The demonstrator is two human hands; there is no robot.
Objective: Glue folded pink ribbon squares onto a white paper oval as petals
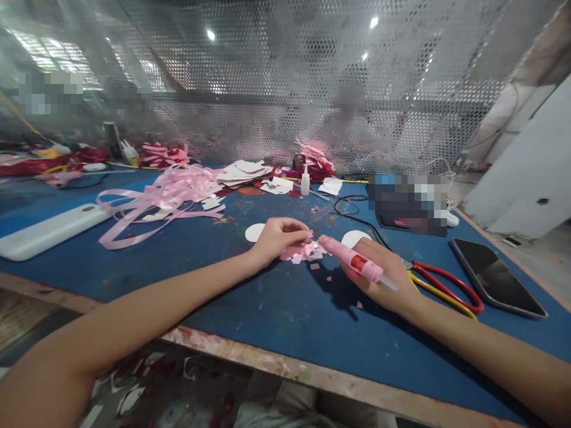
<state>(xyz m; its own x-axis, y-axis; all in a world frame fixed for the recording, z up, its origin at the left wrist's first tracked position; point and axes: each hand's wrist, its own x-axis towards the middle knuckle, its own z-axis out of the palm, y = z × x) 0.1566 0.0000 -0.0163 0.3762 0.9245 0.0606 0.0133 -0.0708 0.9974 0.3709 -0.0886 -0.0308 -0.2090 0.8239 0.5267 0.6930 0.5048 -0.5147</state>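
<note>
My right hand point(383, 270) is wrapped round a pink hot glue gun point(352, 257), with a clear glue stick jutting from its back end. The gun's nozzle points left, close to the fingertips of my left hand point(279, 238). Those fingers pinch a small pink ribbon piece point(309, 234); its exact shape is hard to make out. Below them lies a little heap of cut pink ribbon pieces point(297, 252) on the blue table. A white paper disc point(255, 232) shows behind my left hand, and another white disc point(355, 238) is partly hidden by my right hand.
Red-and-yellow-handled scissors point(446, 291) and a phone point(497, 276) lie at the right. A black cable point(361, 220) runs behind my right hand. Further back are tangled pink ribbon point(178, 190), white paper point(245, 172) and a small bottle point(305, 181). A long white object point(53, 232) rests left.
</note>
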